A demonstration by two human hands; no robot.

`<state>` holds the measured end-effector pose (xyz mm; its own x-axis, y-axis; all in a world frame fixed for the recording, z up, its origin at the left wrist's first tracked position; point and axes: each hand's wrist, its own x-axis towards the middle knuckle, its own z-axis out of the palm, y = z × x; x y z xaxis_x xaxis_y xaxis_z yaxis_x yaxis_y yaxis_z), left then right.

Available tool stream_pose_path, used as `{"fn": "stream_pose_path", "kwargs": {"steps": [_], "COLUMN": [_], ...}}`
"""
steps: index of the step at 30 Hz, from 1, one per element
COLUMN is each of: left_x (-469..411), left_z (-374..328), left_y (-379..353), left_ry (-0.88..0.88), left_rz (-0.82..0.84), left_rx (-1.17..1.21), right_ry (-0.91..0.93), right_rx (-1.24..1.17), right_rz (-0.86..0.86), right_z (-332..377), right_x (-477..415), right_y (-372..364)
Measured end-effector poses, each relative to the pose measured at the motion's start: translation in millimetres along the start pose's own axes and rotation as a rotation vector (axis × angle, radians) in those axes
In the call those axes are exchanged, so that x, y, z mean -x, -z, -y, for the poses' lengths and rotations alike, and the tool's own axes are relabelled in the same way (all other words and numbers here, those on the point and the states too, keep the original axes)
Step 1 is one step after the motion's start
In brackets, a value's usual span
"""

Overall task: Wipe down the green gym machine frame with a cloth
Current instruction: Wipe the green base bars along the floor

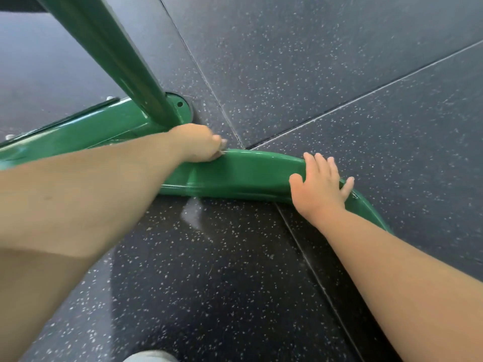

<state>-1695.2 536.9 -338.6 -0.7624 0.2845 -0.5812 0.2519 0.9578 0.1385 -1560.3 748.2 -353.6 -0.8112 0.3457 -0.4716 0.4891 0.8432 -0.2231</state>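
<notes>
The green gym machine frame [243,173] lies low on the floor as a curved glossy base bar, with a slanted green post [109,56] rising from it at upper left. My left hand [198,143] reaches over the bar where it meets the post, its fingers curled round the bar's far edge. A thin pale sliver shows at those fingertips; no cloth is plainly visible. My right hand [320,185] lies flat on the bar's right part, fingers spread and straight, holding nothing.
Dark speckled rubber floor tiles [339,74] with seams surround the frame. A pale smear [193,212] marks the floor just in front of the bar. A green foot plate with a hole [180,104] sits behind the post. Something grey [150,356] shows at the bottom edge.
</notes>
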Motion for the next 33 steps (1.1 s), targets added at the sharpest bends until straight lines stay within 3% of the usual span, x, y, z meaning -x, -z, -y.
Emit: {"fn": "stream_pose_path", "kwargs": {"steps": [5, 9, 14, 17, 19, 21, 23, 26, 30, 33], "left_x": [-0.5, 6.3, 47.0, 46.8, 40.6, 37.2, 40.8, 56.1, 88.3, 87.6], "left_z": [-59.9, -5.3, 89.3, 87.8, 55.7, 21.8, 9.1, 51.0, 120.1, 113.2], "left_y": [-20.6, -22.8, -39.3, -48.7, -52.7, -63.0, -72.9, -81.3, -112.4, -118.6], "left_ry": [-0.173, -0.067, 0.042, 0.106, 0.141, 0.017, -0.143, -0.326, -0.288, -0.307], "left_rz": [-0.097, -0.179, -0.475, -0.546, -0.518, -0.499, -0.499, -0.521, -0.556, -0.587], "left_rx": [0.153, 0.037, -0.004, -0.054, 0.036, 0.1, 0.098, -0.024, -0.164, -0.287], "right_ry": [0.01, 0.075, 0.086, 0.073, 0.187, 0.287, 0.262, 0.254, 0.269, 0.259], "right_rx": [0.061, 0.162, 0.221, 0.202, 0.178, 0.108, 0.025, -0.006, 0.028, 0.049], "right_rz": [-0.004, 0.049, 0.091, 0.057, 0.059, 0.081, 0.103, 0.142, 0.151, 0.124], "right_z": [5.3, 5.2, 7.1, 22.4, 44.8, 70.0, 84.0, 81.4, 79.5, 84.4], "right_x": [7.4, 13.9, 12.0, 12.8, 13.0, 9.1, 5.0, 2.3, 3.8, 2.5], "right_y": [-1.8, 7.6, 9.6, 4.1, -3.0, -10.9, -12.3, -9.2, -9.2, -14.1]}}
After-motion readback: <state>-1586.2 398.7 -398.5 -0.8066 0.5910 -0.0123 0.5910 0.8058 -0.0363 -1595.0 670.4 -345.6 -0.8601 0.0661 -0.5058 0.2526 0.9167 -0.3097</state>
